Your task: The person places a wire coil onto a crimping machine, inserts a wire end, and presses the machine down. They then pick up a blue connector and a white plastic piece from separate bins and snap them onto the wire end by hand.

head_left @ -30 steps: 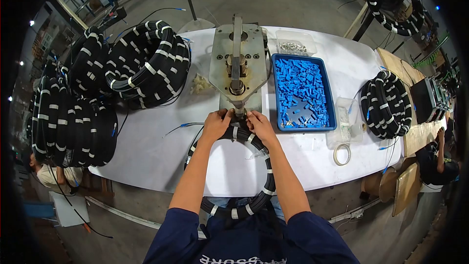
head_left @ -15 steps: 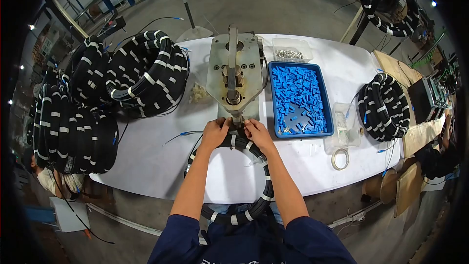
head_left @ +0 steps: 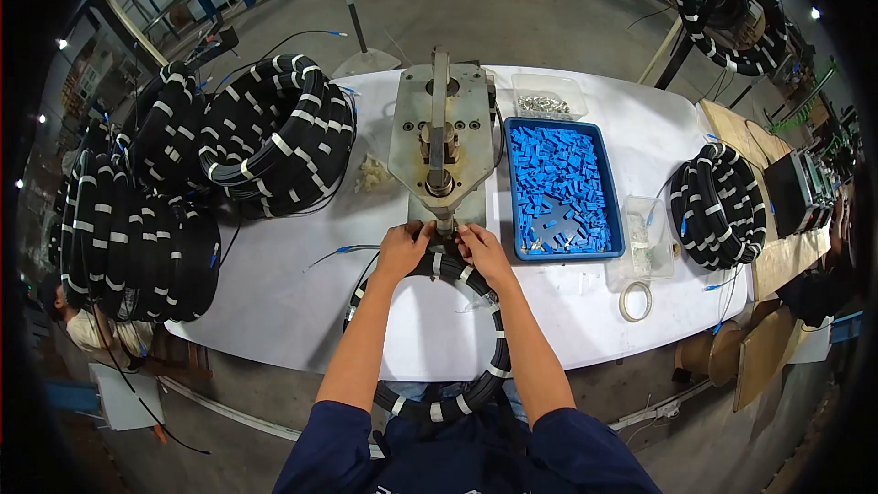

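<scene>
Both my hands meet at the lower tip of a hand-lever press (head_left: 443, 128). My left hand (head_left: 402, 249) is closed on the left of the tip, its thumb and fingers pinched. My right hand (head_left: 483, 252) pinches from the other side. Whatever sits between the fingers is too small and too covered to make out. Just below them lies a black cable coil (head_left: 500, 334) bound with white tape, stretching over the table edge toward my lap. One cable end with a blue connector (head_left: 344, 250) sticks out to the left of my left hand.
A blue tray (head_left: 618, 220) of small blue connector parts stands right of the press. Behind it is a clear box (head_left: 546, 96) of metal pieces. A tape roll (head_left: 635, 302) lies nearby. Taped cable coils (head_left: 274, 137) are piled left; another coil (head_left: 719, 206) lies right. A person (head_left: 105, 325) is at far left.
My hands stay at the press tip with no clear movement. The whole view has shifted very slightly.
</scene>
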{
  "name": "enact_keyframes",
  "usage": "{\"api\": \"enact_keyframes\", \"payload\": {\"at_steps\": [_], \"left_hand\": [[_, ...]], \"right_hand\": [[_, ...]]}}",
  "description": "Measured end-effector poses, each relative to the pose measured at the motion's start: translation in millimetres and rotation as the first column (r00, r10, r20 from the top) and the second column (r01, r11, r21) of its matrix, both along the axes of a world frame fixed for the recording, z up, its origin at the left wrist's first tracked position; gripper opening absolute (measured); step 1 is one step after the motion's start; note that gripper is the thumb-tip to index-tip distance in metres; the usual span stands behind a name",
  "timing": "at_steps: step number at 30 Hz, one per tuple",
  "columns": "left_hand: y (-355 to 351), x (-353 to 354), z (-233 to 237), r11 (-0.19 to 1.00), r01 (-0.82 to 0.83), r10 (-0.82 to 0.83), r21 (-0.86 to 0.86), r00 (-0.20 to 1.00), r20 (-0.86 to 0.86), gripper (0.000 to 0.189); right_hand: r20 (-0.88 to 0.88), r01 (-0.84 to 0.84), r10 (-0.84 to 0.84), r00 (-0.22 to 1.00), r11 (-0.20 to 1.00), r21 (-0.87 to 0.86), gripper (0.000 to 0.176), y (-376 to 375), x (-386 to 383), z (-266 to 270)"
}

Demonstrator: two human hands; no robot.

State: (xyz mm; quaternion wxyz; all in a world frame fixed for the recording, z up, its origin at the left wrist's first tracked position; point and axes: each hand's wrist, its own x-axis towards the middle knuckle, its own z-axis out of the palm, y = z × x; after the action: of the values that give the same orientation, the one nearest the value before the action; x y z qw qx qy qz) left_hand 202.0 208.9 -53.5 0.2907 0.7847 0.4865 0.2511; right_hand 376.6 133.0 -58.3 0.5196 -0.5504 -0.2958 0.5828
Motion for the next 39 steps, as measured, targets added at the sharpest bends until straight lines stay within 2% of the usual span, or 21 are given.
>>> {"api": "enact_keyframes", "payload": {"at_steps": [3, 6, 8, 15, 21, 24, 27, 32, 35, 39], "left_hand": [[0.3, 0.0, -0.8, 0.999, -0.008, 0.008, -0.035, 1.000, -0.005, 0.043], [0.6, -0.8, -3.6, 0.999, 0.002, -0.002, 0.037, 1.000, -0.004, 0.044], [0.5, -0.2, -0.4, 1.000, 0.000, 0.000, -0.009, 0.999, -0.032, 0.045], [-1.3, 0.2, 0.6, 1.000, -0.013, 0.014, 0.023, 0.999, -0.031, 0.047], [-1.3, 0.1, 3.6, 0.999, -0.015, 0.014, -0.028, 0.999, -0.039, 0.049], [-2.3, -0.3, 5.9, 1.000, -0.017, 0.017, -0.020, 1.000, -0.021, 0.051], [-1.6, -1.1, 8.3, 0.999, 0.001, 0.000, -0.054, 1.000, 0.003, 0.054], [-1.1, -0.4, 11.6, 0.990, -0.010, 0.013, -0.142, 1.000, 0.023, 0.055], [2.2, -2.3, -1.3, 0.993, 0.027, -0.014, -0.114, 0.993, 0.114, 0.054], [0.3, 0.0, -0.9, 0.997, 0.021, -0.012, -0.080, 0.993, 0.114, 0.053]], "right_hand": [[0.014, 0.001, -0.001, 1.000, 1.000, -0.003, 0.030, 0.2, 0.0, 0.1], [-0.002, 0.031, -0.031, 1.000, 1.000, -0.004, 0.031, -0.5, -2.3, 1.6], [0.004, 0.029, -0.029, 1.000, 1.000, -0.003, 0.031, 0.0, -2.3, 1.2], [0.006, 0.015, -0.015, 1.000, 1.000, 0.002, 0.031, -0.2, 0.1, -1.6], [0.019, 0.020, -0.021, 1.000, 1.000, 0.021, 0.032, 0.6, 0.1, -3.1], [0.012, 0.032, -0.032, 0.999, 0.999, 0.010, 0.032, 1.3, -0.4, -3.7], [0.038, 0.004, -0.004, 0.999, 1.000, 0.005, 0.027, 2.1, 0.1, -2.2], [0.026, 0.020, -0.020, 0.999, 1.000, 0.008, 0.028, 3.5, -1.1, -0.1], [0.024, 0.030, -0.030, 0.999, 1.000, -0.004, 0.029, 3.8, -1.7, 7.2], [0.025, 0.044, -0.044, 0.999, 0.999, -0.021, 0.029, 4.2, -2.4, 5.8]]}}
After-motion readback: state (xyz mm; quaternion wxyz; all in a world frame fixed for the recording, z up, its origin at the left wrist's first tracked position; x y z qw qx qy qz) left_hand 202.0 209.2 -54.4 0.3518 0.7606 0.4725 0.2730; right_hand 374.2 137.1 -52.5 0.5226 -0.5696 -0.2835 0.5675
